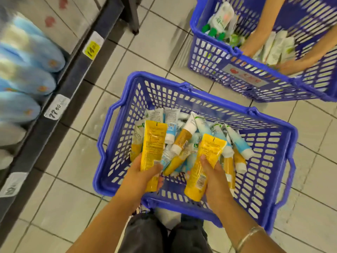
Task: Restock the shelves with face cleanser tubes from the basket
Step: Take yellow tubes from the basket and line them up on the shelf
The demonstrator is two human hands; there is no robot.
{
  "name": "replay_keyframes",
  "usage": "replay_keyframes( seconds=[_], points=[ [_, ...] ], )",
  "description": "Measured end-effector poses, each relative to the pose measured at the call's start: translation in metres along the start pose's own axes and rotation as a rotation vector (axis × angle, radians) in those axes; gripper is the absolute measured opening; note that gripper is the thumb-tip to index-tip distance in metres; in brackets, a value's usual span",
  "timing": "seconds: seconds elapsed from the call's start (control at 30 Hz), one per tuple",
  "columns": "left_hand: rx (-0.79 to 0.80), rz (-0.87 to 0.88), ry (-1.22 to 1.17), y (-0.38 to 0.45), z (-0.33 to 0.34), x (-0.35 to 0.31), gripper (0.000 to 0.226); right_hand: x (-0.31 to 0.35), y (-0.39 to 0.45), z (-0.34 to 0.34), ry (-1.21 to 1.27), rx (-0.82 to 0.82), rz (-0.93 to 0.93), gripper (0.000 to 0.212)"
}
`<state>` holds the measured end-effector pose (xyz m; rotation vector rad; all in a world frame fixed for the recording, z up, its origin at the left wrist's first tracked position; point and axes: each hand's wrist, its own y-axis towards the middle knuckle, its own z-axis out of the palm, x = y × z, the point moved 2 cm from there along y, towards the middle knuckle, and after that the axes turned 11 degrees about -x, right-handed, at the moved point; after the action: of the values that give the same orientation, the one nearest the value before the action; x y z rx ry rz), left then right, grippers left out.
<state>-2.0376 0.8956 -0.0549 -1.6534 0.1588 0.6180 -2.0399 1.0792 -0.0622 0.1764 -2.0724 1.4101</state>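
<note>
A blue plastic basket (pixel 116 172) stands on the tiled floor in front of me, holding several face cleanser tubes in yellow, blue and white (pixel 184 137). My left hand (pixel 144 172) grips one yellow tube (pixel 154 143) over the basket's left side. My right hand (pixel 215 178) grips a second yellow tube (pixel 204 161) over the middle of the basket. The shelf (pixel 60 84) runs along the left with pale blue tubes (pixel 34 61) on it.
A second blue basket (pixel 206 57) with green and white products stands at the upper right, and another person's hands (pixel 284 64) reach into it. Price labels (pixel 92 48) line the shelf edge. My legs are below the basket.
</note>
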Motion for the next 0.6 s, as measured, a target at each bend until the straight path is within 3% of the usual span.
replay_keyframes(
  seconds=[0.1, 0.27, 0.43, 0.6],
  points=[
    [0.046, 0.004, -0.078, -0.043, -0.006, -0.029, 0.028, 0.046, -0.052, -0.008, 0.140, 0.045, 0.093, 0.015],
    [0.107, 0.116, -0.148, -0.127, -0.022, -0.091, 0.031, 0.122, -0.142, -0.007, 0.280, 0.246, 0.278, 0.041],
    [0.017, 0.238, -0.384, -0.220, -0.056, -0.155, 0.030, 0.196, -0.237, 0.009, 0.300, 0.490, 0.245, 0.043],
    [-0.017, 0.218, -0.668, -0.320, -0.100, -0.190, 0.058, 0.246, -0.336, 0.023, 0.165, 0.773, 0.164, 0.033]
  ],
)
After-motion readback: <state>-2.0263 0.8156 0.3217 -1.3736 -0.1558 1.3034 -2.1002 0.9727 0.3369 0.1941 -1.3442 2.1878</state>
